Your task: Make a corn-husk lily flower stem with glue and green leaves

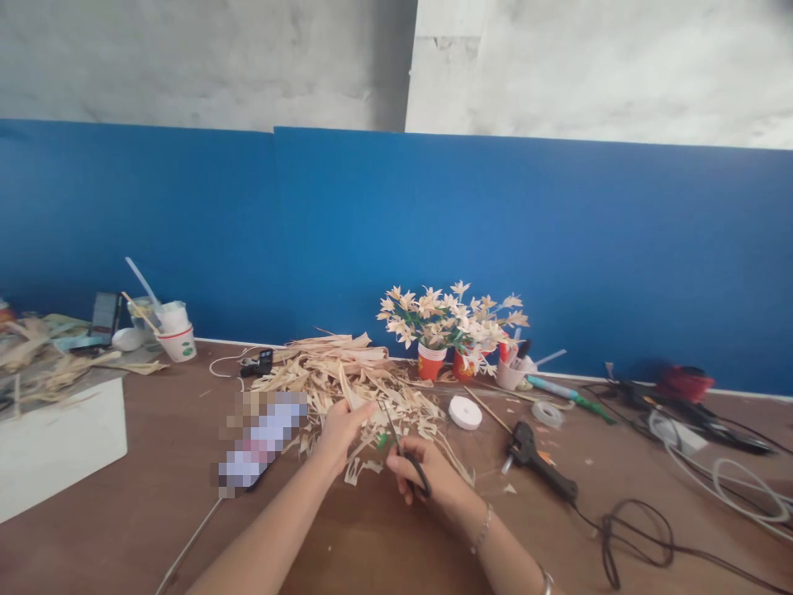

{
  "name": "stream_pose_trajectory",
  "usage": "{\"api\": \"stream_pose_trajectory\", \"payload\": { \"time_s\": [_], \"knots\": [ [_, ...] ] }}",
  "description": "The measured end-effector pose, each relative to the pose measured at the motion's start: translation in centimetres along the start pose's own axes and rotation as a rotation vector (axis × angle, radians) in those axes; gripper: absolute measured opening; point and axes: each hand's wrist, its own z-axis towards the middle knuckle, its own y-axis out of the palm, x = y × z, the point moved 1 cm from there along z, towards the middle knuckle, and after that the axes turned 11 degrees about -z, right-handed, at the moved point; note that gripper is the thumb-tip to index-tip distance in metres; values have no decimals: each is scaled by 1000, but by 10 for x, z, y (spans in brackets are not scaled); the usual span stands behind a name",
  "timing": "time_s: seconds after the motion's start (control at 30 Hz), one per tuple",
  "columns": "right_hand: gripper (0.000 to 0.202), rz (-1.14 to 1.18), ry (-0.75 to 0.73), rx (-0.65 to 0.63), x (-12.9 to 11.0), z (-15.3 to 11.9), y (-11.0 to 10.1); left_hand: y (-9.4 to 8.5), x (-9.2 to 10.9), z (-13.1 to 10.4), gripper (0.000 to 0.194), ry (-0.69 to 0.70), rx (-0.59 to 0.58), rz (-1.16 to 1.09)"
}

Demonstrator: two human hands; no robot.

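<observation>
My left hand (339, 431) pinches a strip of pale dried husk (344, 385), which points up and away from the fingers. In my right hand (416, 469) is a pair of scissors (419, 474) with dark handles, the fingers wrapped round the loops. Its blades point up and left, close to the left fingertips; whether they are parted is hard to make out. Under and behind both hands spreads a heap of husk strips and scraps (421, 411). A small green piece (382, 440) lies between the hands.
Flowers of pale husk (427, 306) stand in red paper cups (431, 364) at the back. A white tape roll (464, 413) and a black glue gun (538, 463) with its cord lie to the right. A phone with blurred screen (263, 442) lies left, near a white cup (178, 343).
</observation>
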Motion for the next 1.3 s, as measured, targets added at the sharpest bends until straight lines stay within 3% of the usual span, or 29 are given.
{"api": "stream_pose_trajectory", "payload": {
  "time_s": [0.27,0.6,0.87,1.3],
  "knots": [
    [38,-29,45,51,-4,0,0,4,3,-5,29,-33,-25,-20],
    [41,-24,-7,52,-5,0,-1,3,5,-5,32,-44,-29,-17],
    [42,-80,9,39,-8,-1,-3,-5,3,3,39,48,-72,144],
    [42,-59,18,-20,-3,-1,-5,-9,10,6,43,87,-98,334]
  ]
}}
